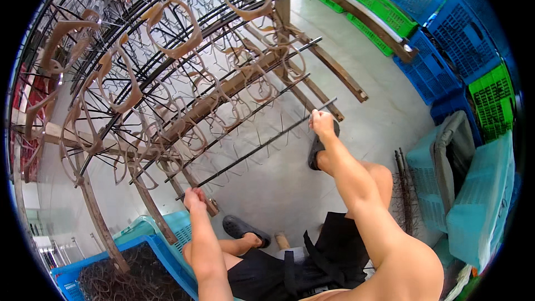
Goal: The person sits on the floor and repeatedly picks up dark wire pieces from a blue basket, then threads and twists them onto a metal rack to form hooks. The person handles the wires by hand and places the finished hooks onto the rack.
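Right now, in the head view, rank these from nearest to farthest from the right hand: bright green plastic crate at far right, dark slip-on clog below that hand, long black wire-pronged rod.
1. Black rod, in the right hand.
2. Dark clog, just below.
3. Green crate, far right.

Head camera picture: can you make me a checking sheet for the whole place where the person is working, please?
Surface: grey floor below the work.
Job's things: black rod with thin wire prongs, no loops seen on them; brownish loops hang on other rods of the wooden rack.
Clutter: blue crate at lower left holding a dark tangle, too jumbled to sort out.
Grip: left hand and right hand closed on the rod, near opposite ends.
Cables: nothing seen.
Surroundings: green crates, blue crates and teal baskets on the right.
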A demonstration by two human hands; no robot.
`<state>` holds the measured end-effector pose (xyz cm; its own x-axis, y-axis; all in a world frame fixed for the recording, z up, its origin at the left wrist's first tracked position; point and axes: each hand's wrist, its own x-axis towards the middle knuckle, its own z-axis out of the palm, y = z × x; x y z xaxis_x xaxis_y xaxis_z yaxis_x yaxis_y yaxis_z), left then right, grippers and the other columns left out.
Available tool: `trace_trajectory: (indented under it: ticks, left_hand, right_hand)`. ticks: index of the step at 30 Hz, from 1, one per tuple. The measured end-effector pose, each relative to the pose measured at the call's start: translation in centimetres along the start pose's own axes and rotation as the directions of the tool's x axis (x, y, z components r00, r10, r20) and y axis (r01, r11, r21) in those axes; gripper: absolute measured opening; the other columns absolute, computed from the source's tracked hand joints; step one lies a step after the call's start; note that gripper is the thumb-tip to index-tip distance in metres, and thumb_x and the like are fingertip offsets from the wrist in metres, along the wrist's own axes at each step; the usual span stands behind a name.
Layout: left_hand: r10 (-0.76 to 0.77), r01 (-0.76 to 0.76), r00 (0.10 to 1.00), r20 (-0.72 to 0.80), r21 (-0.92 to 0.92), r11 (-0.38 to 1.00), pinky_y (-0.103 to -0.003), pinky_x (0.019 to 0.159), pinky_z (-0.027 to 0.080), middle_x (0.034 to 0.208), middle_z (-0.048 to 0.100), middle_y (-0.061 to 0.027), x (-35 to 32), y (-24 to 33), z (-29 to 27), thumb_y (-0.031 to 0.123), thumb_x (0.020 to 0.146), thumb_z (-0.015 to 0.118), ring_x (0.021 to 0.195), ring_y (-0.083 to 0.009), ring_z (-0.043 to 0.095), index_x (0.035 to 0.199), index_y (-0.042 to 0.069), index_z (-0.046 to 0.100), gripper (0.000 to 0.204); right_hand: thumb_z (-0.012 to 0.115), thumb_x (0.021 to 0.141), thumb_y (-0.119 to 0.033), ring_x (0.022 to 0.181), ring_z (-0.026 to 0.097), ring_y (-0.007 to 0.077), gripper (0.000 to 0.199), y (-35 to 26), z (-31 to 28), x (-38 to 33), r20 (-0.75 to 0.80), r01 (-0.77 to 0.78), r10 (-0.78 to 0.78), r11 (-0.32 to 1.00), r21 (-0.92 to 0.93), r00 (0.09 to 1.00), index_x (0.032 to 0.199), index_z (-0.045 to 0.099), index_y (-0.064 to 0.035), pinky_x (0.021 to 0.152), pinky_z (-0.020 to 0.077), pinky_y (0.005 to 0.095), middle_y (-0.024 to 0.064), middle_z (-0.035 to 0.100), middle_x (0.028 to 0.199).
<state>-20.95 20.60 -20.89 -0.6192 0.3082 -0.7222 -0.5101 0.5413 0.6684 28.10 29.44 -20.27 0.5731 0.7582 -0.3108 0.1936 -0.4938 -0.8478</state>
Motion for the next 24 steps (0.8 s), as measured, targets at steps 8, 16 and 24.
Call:
trace_trajectory:
  ticks: [8,16,24]
  left_hand:
    - [0.105,-0.113,0.986,0.126,0.063,0.992,-0.023,0.041,0.036,0.062,0.057,-0.0009,-2.6,0.2,-3.2,0.026,0.085,0.048,0.050,-0.0121,0.051,0.074,0.010,0.055,0.021]
    - [0.034,-0.022,0.959,0.280,-0.044,0.999,-0.023,0.042,0.037,0.063,0.058,0.0016,-5.5,-1.0,-6.7,0.029,0.086,0.050,0.051,-0.0115,0.052,0.077,0.012,0.057,0.020]
    - [0.420,-0.392,0.885,0.201,-0.164,0.905,-0.027,0.056,0.048,0.070,0.061,-0.0059,-18.2,-2.1,-7.4,0.023,0.089,0.053,0.061,-0.0134,0.059,0.084,0.003,0.062,0.022]
  right_hand:
    - [0.051,0.084,-0.023,0.052,0.060,0.0162,0.033,0.6,-3.1,-5.1,-0.056,-0.119,0.136,0.964,0.238,0.989,0.069,0.063,0.0043,0.051,0.0476,0.0309,0.0092,0.063,0.062]
    - [0.049,0.082,-0.020,0.056,0.060,0.0146,0.032,-10.5,-12.8,-15.4,-0.267,0.237,-0.180,0.951,0.200,0.947,0.068,0.061,0.0053,0.055,0.0458,0.0290,0.0094,0.063,0.061]
    - [0.049,0.085,-0.031,0.060,0.061,0.0164,0.035,-11.3,-17.4,-7.1,-0.008,0.219,-0.219,0.976,0.019,0.976,0.078,0.066,-0.0006,0.051,0.0461,0.0293,0.0119,0.067,0.076]
